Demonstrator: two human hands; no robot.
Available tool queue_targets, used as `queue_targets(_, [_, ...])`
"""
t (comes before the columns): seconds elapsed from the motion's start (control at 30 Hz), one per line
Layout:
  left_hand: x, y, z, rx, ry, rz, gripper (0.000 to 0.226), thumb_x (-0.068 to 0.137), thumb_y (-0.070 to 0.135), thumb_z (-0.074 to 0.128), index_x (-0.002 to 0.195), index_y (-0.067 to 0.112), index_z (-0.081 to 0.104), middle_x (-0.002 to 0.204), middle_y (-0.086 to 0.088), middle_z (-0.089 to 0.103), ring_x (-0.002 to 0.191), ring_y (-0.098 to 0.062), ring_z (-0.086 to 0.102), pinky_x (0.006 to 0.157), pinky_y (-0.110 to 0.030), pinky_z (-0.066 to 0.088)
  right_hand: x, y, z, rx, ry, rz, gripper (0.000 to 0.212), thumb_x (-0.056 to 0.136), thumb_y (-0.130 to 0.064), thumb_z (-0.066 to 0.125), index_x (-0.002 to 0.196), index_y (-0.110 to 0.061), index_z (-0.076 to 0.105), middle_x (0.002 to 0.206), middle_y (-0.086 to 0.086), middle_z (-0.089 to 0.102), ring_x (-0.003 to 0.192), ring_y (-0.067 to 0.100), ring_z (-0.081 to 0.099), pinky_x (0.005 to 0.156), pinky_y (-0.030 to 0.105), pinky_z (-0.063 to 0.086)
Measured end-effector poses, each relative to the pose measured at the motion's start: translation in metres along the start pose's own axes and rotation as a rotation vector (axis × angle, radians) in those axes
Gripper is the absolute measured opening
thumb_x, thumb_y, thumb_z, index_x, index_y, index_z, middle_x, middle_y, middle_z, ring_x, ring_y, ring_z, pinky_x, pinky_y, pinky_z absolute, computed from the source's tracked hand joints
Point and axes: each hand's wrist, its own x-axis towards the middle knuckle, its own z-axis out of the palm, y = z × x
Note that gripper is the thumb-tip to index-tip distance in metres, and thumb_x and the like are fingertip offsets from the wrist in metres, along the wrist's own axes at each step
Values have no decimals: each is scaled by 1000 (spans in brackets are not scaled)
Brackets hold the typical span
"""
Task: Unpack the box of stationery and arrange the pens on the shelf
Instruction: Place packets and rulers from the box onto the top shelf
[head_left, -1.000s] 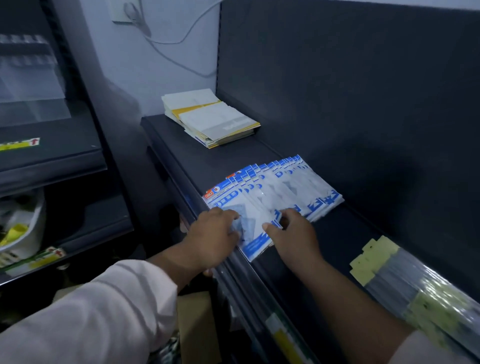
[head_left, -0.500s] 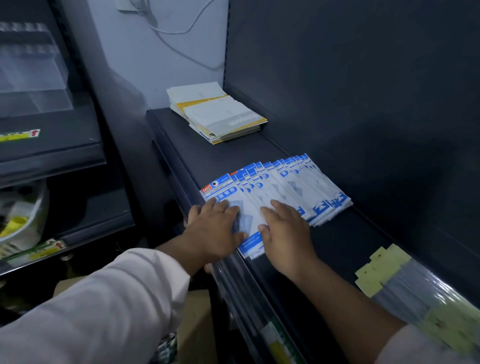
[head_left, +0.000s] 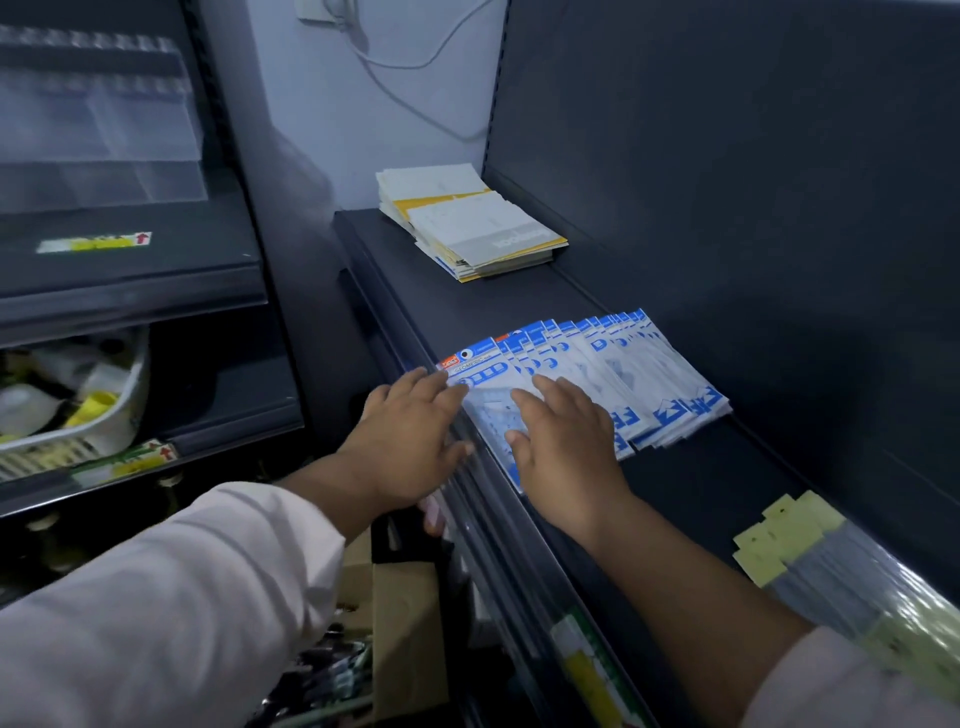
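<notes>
A second ago both hands had curled fingers on the nearest packet; now the fingers are straightened and the fan has been pushed a little further onto the shelf. The fanned row of blue-and-white plastic packets (head_left: 597, 374) lies flat on the dark metal shelf (head_left: 441, 296), overlapping from the front lip towards the back panel. Each packet's long axis runs away from the person, printed header at the far end, angled slightly left. The left hand (head_left: 410, 441) is flat and open, fingertips touching the nearest packet's left edge, palm over the lip; whether it rests there is unclear. The right hand (head_left: 561, 441) lies palm down with fingers extended, pressing on the near packets, gripping nothing.
</notes>
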Motion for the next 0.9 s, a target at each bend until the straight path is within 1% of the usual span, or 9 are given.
queue_targets(0.07, [-14,-18,-5,66,7,13,70,91,52,45,150,25,16,158,0,14,145,-21,11,114,-38,15,-2,-16,1,6,12,-39,49,99,-34,42,145,-21,34,157,3,21,145,23,9,113,39,10])
queue_targets(0.17, [-41,-49,-13,99,-12,-30,68,93,50,42,150,25,15,158,-1,12,144,-21,12,113,-37,16,-5,-43,7,12,14,-89,52,95,-34,50,143,-18,39,154,6,28,144,25,16,112,40,14])
queue_targets(0.3, [-87,-95,-15,107,-62,-132,69,93,51,42,150,24,15,158,-3,14,143,-22,16,113,-38,18,-13,-87,26,41,-13,-160,54,86,-31,61,136,-11,50,144,13,45,134,32,38,108,45,29])
queue_targets(0.37, [-112,-119,-12,133,-91,-174,69,93,53,41,150,23,16,157,-2,17,142,-23,19,112,-39,20,-20,-111,42,68,-55,-197,55,84,-35,59,133,-11,53,138,12,51,127,32,45,106,44,36])
queue_targets(0.4, [-125,-131,-9,142,-113,-192,69,93,53,40,150,23,15,157,-2,18,142,-23,20,112,-39,20,-25,-124,50,72,-86,-210,55,85,-37,58,134,-12,51,139,10,50,127,31,45,107,43,35])
queue_targets(0.53, [-173,-174,6,119,-208,-261,68,93,54,40,150,23,17,155,-3,22,141,-23,22,112,-38,21,-45,-164,90,92,-270,-212,58,93,-40,51,145,-20,35,149,1,36,137,22,31,114,39,23])
queue_targets(0.6, [-194,-193,19,111,-235,-277,68,92,52,42,149,23,19,154,-3,26,139,-23,26,110,-37,23,-55,-179,111,114,-364,-197,59,94,-40,50,147,-20,31,151,0,33,137,22,30,113,35,24])
queue_targets(0.7, [-221,-216,42,82,-283,-297,66,92,49,46,148,23,22,151,-2,32,137,-23,30,107,-35,26,-68,-193,143,145,-467,-171,58,94,-38,52,146,-21,32,149,0,35,135,22,32,110,32,29])
queue_targets(0.9, [-246,-242,94,30,-377,-329,65,89,47,51,145,21,28,148,-6,37,133,-26,36,106,-36,29,-80,-205,196,209,-649,-107,61,93,-33,58,147,-21,31,152,1,31,135,21,35,108,34,35])
